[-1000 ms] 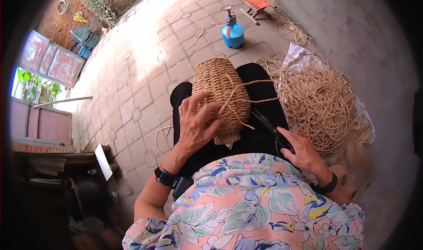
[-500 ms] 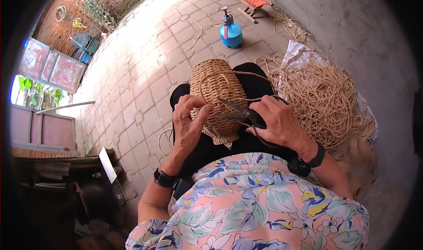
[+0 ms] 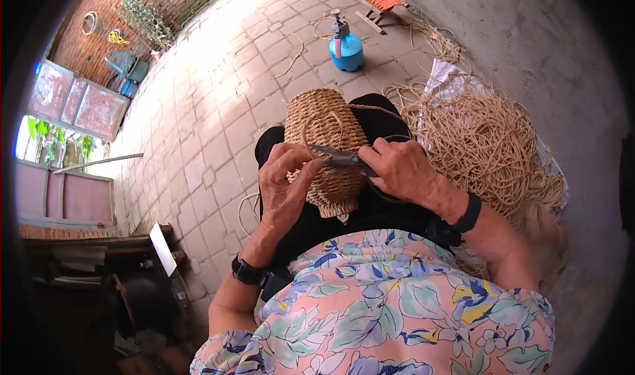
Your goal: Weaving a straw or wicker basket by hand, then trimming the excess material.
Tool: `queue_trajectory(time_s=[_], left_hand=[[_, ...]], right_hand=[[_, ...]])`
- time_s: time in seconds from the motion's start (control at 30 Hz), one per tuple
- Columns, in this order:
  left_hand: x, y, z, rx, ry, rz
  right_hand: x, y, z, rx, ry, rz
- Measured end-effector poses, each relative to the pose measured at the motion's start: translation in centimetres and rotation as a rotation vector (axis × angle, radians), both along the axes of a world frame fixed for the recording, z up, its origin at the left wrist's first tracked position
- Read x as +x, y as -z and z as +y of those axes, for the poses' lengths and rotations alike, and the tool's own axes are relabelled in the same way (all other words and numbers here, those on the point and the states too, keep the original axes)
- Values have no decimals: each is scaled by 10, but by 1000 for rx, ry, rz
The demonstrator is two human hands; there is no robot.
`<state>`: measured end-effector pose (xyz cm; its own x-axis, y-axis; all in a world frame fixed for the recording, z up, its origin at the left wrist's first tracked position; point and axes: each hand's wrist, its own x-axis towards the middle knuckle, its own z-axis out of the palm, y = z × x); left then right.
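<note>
A tan woven basket (image 3: 316, 114) lies across my lap, its narrow end toward me. My left hand (image 3: 286, 176) is at its left side, thumb and fingers pinched on a strand of cord (image 3: 305, 135) that loops over the weave. Dark metal scissors (image 3: 344, 159) are gripped in my right hand (image 3: 401, 170), over the middle of the basket. Their blades look closed, and the tips reach the pinched fingers of my left hand. Whether the blades touch the cord I cannot tell. Another cord (image 3: 377, 108) runs from the basket to the right over my knee.
To my right a big tangled heap of tan cord (image 3: 476, 150) lies on a white sack (image 3: 444, 77). Ahead stand a blue pump sprayer (image 3: 347, 53) and a low stool with an orange woven seat (image 3: 381, 0). Dark clutter (image 3: 135, 295) fills the lower left.
The scissor blades have gone from apart to closed. My right hand has come slightly up and left, bringing the scissors against my left fingers. The left hand has barely moved.
</note>
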<state>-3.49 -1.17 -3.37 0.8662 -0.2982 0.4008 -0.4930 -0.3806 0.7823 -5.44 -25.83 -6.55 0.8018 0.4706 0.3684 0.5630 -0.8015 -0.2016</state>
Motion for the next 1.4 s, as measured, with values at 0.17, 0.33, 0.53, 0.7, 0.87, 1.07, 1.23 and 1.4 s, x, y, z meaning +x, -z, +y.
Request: queue_trajectory(time_s=[0.17, 0.33, 0.53, 0.7, 0.87, 1.07, 1.23, 1.4], left_hand=[[6, -4, -3, -452, -53, 410], [52, -7, -17, 225, -98, 117], [74, -4, -33, 497, 265, -84], [81, -12, -26, 310, 229, 298], [79, -33, -35, 365, 284, 159], [79, -31, -40, 365, 333, 58], [76, -41, -37, 222, 268, 243], [57, -30, -26, 494, 461, -26]], right_hand=[[-12, 3, -24, 134, -74, 35], [-49, 5, -43, 385, 17, 249], [-56, 11, -40, 389, 79, 354], [-47, 4, -31, 439, 136, 283], [-20, 2, -11, 288, 127, 118], [-4, 5, -4, 168, 94, 39], [-11, 11, -21, 288, 9, 85], [-50, 19, -49, 315, 155, 205]])
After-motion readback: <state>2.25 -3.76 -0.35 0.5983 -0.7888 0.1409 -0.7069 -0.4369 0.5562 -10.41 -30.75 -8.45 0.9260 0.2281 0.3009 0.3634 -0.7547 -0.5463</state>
